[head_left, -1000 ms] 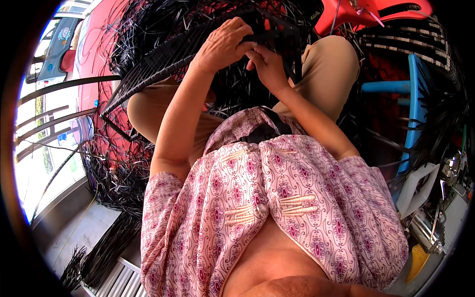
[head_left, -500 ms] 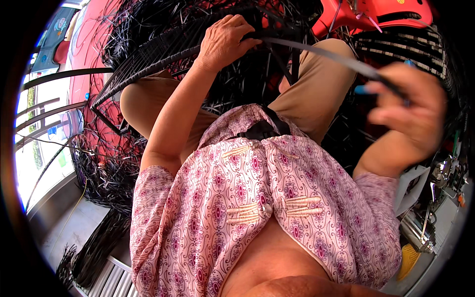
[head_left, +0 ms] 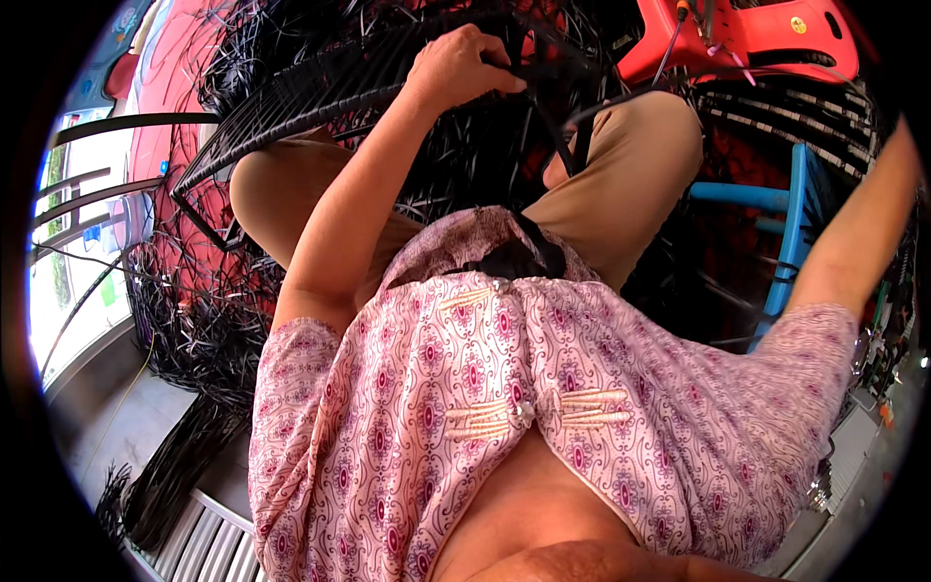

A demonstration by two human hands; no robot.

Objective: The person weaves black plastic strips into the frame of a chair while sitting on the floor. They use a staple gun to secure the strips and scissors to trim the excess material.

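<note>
A dark frame point(head_left: 281, 145) wound and strung with black plastic strips lies slanting across my lap. At its upper right end is my left hand point(head_left: 464, 66), closed, thumb and fingers bent at the black strip and frame; the exact grip point is hard to see against the dark strands. A black strip point(head_left: 669, 85) runs rightward from near the frame, over my knee, towards the right rim. Stretched far out to the right, my right hand point(head_left: 906, 145) is cut off by the dark rim, its fingers hidden.
Tangled black strips point(head_left: 208, 339) heap around my legs. A red plastic stool point(head_left: 747, 39) lies at the upper right, and a blue plastic piece point(head_left: 795, 213) stands by my right forearm. At the lower left are a strip bundle point(head_left: 184, 475) and a grey slatted piece point(head_left: 208, 538).
My right hand has swung outward to the right, from above my right knee to the picture's rim. The blue piece behind it now shows. My left hand stays near the frame's end.
</note>
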